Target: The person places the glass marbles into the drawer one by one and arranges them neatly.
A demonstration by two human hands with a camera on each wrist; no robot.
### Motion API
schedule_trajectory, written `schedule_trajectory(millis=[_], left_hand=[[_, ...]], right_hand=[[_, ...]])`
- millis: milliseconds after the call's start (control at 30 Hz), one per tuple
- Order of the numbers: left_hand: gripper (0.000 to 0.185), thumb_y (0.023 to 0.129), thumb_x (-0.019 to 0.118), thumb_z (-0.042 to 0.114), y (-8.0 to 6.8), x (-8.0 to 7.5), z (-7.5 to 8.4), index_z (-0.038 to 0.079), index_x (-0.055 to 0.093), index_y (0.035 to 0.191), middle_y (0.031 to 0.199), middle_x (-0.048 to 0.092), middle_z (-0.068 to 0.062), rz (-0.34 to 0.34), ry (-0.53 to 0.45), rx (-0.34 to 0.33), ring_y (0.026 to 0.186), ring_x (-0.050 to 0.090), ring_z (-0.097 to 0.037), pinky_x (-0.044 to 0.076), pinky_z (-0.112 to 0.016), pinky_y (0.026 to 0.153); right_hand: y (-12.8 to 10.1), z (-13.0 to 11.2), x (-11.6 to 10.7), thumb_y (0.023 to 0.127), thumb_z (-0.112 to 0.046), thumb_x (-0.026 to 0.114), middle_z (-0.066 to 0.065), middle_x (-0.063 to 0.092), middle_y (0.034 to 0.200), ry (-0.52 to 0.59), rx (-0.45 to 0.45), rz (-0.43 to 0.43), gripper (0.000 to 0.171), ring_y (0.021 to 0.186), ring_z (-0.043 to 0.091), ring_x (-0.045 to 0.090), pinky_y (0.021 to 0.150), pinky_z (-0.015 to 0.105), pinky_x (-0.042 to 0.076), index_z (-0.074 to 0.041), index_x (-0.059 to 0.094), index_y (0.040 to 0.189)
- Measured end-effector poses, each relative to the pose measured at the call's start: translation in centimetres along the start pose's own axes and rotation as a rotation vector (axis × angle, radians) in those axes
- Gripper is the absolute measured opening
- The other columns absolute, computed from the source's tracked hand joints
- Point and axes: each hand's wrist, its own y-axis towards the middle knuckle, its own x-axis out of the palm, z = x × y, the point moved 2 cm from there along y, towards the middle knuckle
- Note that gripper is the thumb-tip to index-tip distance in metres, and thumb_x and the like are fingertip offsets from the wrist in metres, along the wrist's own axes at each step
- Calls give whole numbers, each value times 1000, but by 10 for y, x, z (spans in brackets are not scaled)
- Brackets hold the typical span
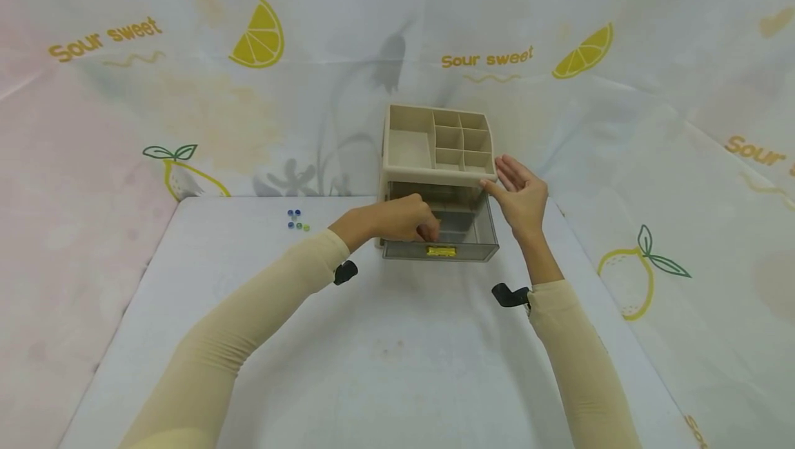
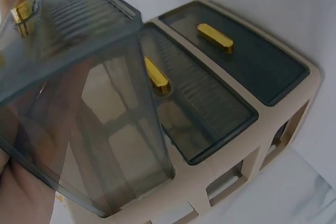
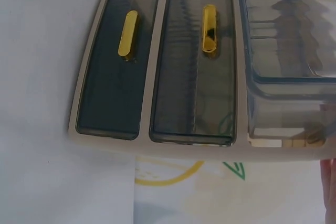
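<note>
White fabric (image 1: 397, 14) printed with lemon motifs backs your white table (image 1: 366, 352). Head view: your beige organizer (image 1: 435, 176) stands just off centre, toward 1 o'clock, its open drawer (image 1: 486, 232) extended toward 6 o'clock. Your left hand (image 1: 405, 218) reaches into this drawer, at 10 to 11 o'clock from the gold handle (image 1: 442, 251). Its fingers bend downward; whether they pinch anything cannot be told. Your right hand (image 1: 524, 201) touches the organizer's front corner at 3 o'clock, fingers extended and close together, thumb apart. Small blue and green beads (image 1: 299, 225) lie well apart from the organizer, at 8 to 9 o'clock.

Left wrist view: the transparent open drawer occupies 8 to 11 o'clock; two closed drawers (image 2: 252, 61) lie toward 2 o'clock.

Right wrist view: you see the closed drawers between 10 and 1 o'clock, the open drawer at 2 o'clock.
</note>
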Motion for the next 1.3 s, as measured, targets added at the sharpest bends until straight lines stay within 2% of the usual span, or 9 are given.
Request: schedule_trajectory(millis=[400, 567, 733, 833, 900, 1033, 1100, 1167, 1300], left_hand=[[13, 87, 70, -2, -2, -1, 0, 8, 76, 94, 97, 73, -2, 9, 17, 4, 89, 69, -11, 52, -14, 75], [12, 88, 71, 1, -4, -2, 1, 10, 76, 93, 95, 73, -1, 25, 54, 6, 89, 69, -10, 52, -14, 75], [6, 89, 72, 6, -4, -2, 0, 10, 75, 92, 91, 73, 1, 67, 78, 45, 83, 68, -7, 52, -15, 73], [6, 90, 71, 7, -4, -1, -2, 10, 75, 91, 89, 72, 3, 139, 88, 102, 80, 67, -5, 52, -15, 72], [6, 89, 71, 5, -5, -1, -4, 9, 75, 91, 88, 72, 3, 213, 92, 156, 79, 66, -4, 52, -15, 72], [7, 86, 73, 2, -9, -2, -9, 6, 75, 92, 89, 74, 1, 406, 89, 262, 78, 67, -5, 52, -15, 71], [10, 83, 75, 0, -12, -3, -13, 5, 75, 92, 90, 74, 0, 510, 58, 292, 80, 68, -6, 53, -16, 72], [13, 82, 76, -1, -17, -4, -20, 5, 76, 94, 92, 74, -1, 609, -17, 284, 82, 69, -7, 55, -18, 72], [15, 84, 75, 3, -30, -6, -37, 7, 76, 98, 94, 74, -1, 783, -235, 164, 84, 70, -10, 57, -23, 73]], right_hand=[[0, 1, 0, 74, 8, 79, 24, 59, 128, -9, -10, 0, 62, 117, 30, 59, 96, 26, 48, 11, 54, 130], [0, 1, 1, 74, 8, 80, 24, 59, 128, -5, -10, -2, 62, 117, 31, 59, 95, 25, 48, 10, 54, 130], [0, 0, 0, 73, 9, 80, 24, 60, 127, -7, -9, 7, 62, 117, 32, 60, 94, 25, 49, 10, 56, 129], [0, 1, 0, 73, 9, 80, 24, 60, 127, -12, -8, 7, 62, 117, 31, 60, 94, 26, 49, 11, 55, 129], [0, 1, 0, 73, 9, 80, 24, 60, 127, -15, -5, 8, 62, 117, 30, 60, 94, 26, 49, 12, 54, 130], [0, 2, -1, 73, 8, 80, 24, 60, 127, -12, 4, 8, 63, 117, 29, 60, 94, 25, 49, 12, 54, 130], [0, 2, -1, 73, 8, 80, 24, 60, 127, -12, 5, 7, 63, 117, 29, 60, 94, 25, 49, 11, 54, 130], [0, 3, -1, 73, 8, 81, 24, 60, 127, -13, 9, 7, 63, 117, 29, 60, 94, 25, 49, 11, 54, 130], [1, 3, 0, 73, 8, 81, 23, 60, 128, -16, 12, 8, 63, 117, 28, 60, 94, 25, 49, 9, 55, 130]])
